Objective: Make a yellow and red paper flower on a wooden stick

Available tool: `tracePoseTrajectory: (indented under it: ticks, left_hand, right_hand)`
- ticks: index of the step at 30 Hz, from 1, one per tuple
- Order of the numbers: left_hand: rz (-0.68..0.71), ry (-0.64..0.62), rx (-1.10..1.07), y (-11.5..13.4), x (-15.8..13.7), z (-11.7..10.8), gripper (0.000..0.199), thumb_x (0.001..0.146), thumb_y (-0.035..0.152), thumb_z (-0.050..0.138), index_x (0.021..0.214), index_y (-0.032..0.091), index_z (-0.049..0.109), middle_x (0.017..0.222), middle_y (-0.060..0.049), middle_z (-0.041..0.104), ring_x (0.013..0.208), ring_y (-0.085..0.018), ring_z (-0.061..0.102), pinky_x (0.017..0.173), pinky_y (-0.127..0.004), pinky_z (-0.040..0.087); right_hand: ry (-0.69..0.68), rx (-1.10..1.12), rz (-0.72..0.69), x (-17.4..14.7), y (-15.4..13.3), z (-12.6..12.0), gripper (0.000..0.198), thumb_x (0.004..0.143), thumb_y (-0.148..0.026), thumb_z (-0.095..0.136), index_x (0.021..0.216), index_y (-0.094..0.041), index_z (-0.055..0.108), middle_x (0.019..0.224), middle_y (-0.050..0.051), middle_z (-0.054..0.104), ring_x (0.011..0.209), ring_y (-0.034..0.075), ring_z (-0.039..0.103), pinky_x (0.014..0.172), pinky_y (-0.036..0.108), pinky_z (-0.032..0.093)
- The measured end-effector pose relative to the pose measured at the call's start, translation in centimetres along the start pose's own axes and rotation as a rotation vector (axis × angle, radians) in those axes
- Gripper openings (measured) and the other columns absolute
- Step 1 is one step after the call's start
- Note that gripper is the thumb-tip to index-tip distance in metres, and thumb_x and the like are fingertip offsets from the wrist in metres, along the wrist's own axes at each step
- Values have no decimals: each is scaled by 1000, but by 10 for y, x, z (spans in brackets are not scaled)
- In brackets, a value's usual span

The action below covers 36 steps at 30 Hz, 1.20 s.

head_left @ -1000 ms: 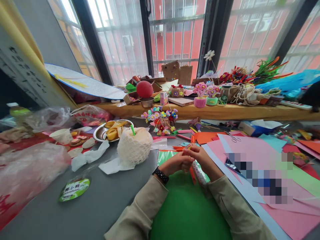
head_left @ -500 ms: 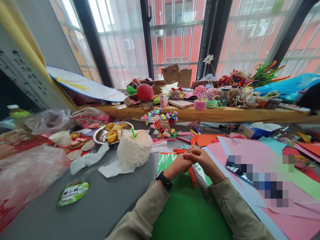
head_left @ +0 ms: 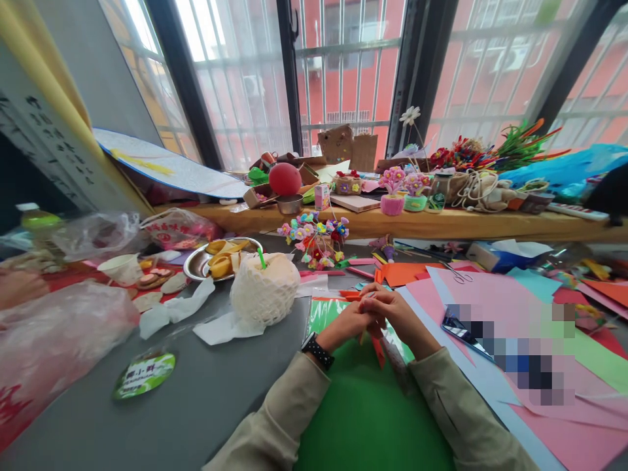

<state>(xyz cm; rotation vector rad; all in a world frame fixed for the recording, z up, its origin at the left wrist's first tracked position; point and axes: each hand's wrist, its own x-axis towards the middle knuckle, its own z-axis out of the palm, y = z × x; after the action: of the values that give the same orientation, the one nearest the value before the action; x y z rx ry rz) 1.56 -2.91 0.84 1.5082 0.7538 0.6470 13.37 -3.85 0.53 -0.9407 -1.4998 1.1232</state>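
My left hand (head_left: 349,323), with a dotted watch strap (head_left: 318,351) at its wrist, meets my right hand (head_left: 395,310) above a green sheet (head_left: 373,418). Both hands are closed, their fingertips pressed together. Whatever they pinch is mostly covered by the fingers; a small yellowish tip pokes out underneath. Just below them an orange paper strip (head_left: 377,353) points toward me; whether it is held or lies on the sheet I cannot tell. A clear plastic packet (head_left: 324,314) lies under the hands, and a patterned clear roll (head_left: 398,366) is beside the right wrist.
Left of the hands stand a net-wrapped coconut (head_left: 265,291) with a green straw and a metal bowl (head_left: 196,261) of peels. Coloured paper (head_left: 554,438), a phone (head_left: 466,337) and scissors (head_left: 462,277) lie right. Craft flowers (head_left: 314,239) stand ahead. Another person's hand (head_left: 22,288) shows far left.
My fingers have shifted slightly around each other, the right fingers now a little more over the left. A small yellowish tip has appeared beneath them.
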Motion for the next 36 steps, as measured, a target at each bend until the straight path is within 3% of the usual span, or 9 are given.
tracePoseTrajectory:
  ticks: [8,12,15,21,24,27,32,34,36]
  left_hand:
    - [5,32,-47,-7,4,2,19,66,25,44,51,16,36,37,9,27,32,-2,23,34,-17,17]
    - [140,77,49,-10,7,1,5,60,18,50,58,15,47,47,5,41,45,-5,37,43,-17,28]
    - [246,178,91,-10,9,2,10,58,19,55,67,16,53,63,2,52,62,-9,47,54,-19,35]
    - [-22,162,-171,-7,6,0,30,64,37,51,48,17,34,34,9,26,31,-2,20,34,-19,15]
    - [-37,104,-317,-5,5,-4,35,62,37,53,47,18,28,36,10,22,30,-1,16,33,-18,10]
    - [-33,148,-375,-3,6,-10,40,61,39,55,46,18,25,37,10,20,30,0,14,32,-18,7]
    - [35,397,-492,-3,10,-26,50,62,51,50,45,19,17,35,10,15,28,0,12,30,-18,5]
    - [60,436,-519,-4,11,-30,51,60,54,49,44,19,17,35,10,16,28,0,13,30,-18,6]
    - [64,494,-505,-6,12,-31,51,60,55,49,45,19,18,35,10,17,28,0,14,30,-18,7]
  right_hand:
    - [-14,8,-30,0,-1,-2,16,69,-30,54,64,-20,65,87,3,52,98,17,41,83,28,32]
    - [-42,21,-46,0,-2,-1,15,68,-30,55,63,-20,65,86,3,55,99,18,41,86,29,31]
    - [-59,56,-26,0,-2,1,14,66,-31,58,69,-20,66,95,3,53,97,18,44,84,30,33]
    - [51,188,20,1,0,-2,41,68,-49,48,97,-21,56,100,7,55,90,19,50,77,32,39]
    - [210,225,74,2,4,-9,42,71,-52,41,91,-19,58,95,7,57,82,17,53,72,31,41]
    - [343,101,92,4,11,-19,39,71,-50,43,84,-17,60,88,7,60,78,16,54,71,29,41]
    - [565,-330,54,10,25,-43,37,72,-43,41,87,-14,58,86,8,61,79,17,55,66,27,42]
    - [556,-674,83,15,32,-50,33,74,-36,36,86,-14,58,87,8,61,78,16,55,66,26,41]
    - [524,-786,104,19,40,-51,28,72,-31,39,81,-14,59,84,8,62,76,17,55,67,27,41]
